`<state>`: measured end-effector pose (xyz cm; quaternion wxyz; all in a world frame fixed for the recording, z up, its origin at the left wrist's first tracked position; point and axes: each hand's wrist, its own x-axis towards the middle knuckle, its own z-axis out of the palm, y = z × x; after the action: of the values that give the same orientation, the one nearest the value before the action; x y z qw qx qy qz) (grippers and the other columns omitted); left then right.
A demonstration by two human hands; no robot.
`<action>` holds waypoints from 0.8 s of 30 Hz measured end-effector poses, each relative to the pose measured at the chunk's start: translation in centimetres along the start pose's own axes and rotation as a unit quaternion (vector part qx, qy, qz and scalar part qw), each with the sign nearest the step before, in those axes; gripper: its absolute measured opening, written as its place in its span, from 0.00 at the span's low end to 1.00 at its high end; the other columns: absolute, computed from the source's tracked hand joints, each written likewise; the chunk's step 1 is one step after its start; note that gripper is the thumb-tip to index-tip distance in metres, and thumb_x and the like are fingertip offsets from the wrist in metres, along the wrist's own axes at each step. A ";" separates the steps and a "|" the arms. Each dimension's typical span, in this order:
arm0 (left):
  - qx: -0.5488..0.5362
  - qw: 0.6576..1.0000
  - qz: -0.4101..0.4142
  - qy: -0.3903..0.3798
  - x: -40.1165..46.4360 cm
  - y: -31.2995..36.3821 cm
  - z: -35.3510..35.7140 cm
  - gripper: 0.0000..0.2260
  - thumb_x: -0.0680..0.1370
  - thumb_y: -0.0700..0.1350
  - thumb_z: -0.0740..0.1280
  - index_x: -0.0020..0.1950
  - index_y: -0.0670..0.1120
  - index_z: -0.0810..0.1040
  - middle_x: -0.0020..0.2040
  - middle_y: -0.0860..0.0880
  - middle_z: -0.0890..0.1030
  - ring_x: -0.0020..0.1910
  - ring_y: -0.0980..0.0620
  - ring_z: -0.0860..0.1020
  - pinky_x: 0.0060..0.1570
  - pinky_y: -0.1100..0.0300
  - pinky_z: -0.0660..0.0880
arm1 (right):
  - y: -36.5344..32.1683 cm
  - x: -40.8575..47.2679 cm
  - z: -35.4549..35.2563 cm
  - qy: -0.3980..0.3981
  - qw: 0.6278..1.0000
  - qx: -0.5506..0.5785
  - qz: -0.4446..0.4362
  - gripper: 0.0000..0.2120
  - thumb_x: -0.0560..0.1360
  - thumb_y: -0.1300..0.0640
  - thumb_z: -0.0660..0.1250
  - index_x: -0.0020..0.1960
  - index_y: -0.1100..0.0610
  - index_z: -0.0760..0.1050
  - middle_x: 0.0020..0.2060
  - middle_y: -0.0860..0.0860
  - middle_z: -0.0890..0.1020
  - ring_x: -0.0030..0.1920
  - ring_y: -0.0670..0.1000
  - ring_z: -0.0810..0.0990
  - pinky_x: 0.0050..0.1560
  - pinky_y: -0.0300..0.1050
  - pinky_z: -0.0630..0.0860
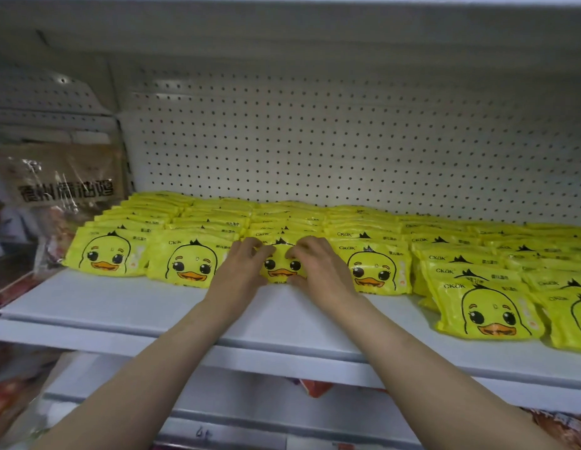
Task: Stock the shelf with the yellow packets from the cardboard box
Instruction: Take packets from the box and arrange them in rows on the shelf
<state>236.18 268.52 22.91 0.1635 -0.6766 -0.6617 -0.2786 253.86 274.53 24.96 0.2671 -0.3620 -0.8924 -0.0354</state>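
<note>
Both bare hands reach onto the white shelf (127, 306) and meet on one yellow packet (281, 271), the front packet of the third row from the left. The left hand (242, 271) grips its left edge, fingers curled over the top at about 10 o'clock on the packet and thumb low on its face. The right hand (321, 271) grips the right edge, fingers curled over the top at about 2 o'clock and thumb pressed near the bottom at 5 o'clock. The packet stands upright, its duck face showing between the hands.

Rows of yellow packets (364, 228) run back toward the pegboard wall (315, 141) at 12 o'clock. At 9 o'clock a clear bag with dark lettering (65, 186) leans beside the leftmost row. The cardboard box does not appear.
</note>
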 end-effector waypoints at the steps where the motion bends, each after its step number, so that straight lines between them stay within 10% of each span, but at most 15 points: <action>1: 0.008 1.000 0.006 0.000 0.2 -0.2 -0.1 0.31 0.63 0.37 0.79 0.64 0.49 0.75 0.58 0.45 0.74 0.54 0.42 0.72 0.46 0.48 0.76 | -0.1 0.2 0.2 0.009 1.000 -0.001 0.000 0.20 0.70 0.51 0.75 0.61 0.51 0.77 0.62 0.50 0.74 0.65 0.54 0.69 0.52 0.50 0.76; 18: -0.006 1.000 -0.020 0.016 1.1 -0.1 0.2 0.26 0.65 0.42 0.78 0.61 0.46 0.77 0.55 0.44 0.77 0.51 0.39 0.73 0.52 0.49 0.72 | -0.9 1.2 1.7 0.053 0.998 -0.009 0.040 0.18 0.70 0.46 0.76 0.56 0.50 0.76 0.56 0.50 0.73 0.61 0.54 0.71 0.38 0.44 0.70; 24: -0.027 0.998 -0.049 0.012 1.2 1.1 -0.7 0.25 0.70 0.45 0.75 0.66 0.47 0.75 0.60 0.45 0.75 0.59 0.41 0.70 0.56 0.50 0.71 | 0.5 0.4 -0.8 -0.005 0.998 0.045 0.031 0.21 0.72 0.44 0.73 0.63 0.47 0.76 0.63 0.47 0.72 0.67 0.50 0.67 0.55 0.49 0.75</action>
<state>237.10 268.96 24.35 0.1393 -0.6443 -0.6840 -0.3126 254.33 274.93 25.77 0.2796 -0.3772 -0.8828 0.0153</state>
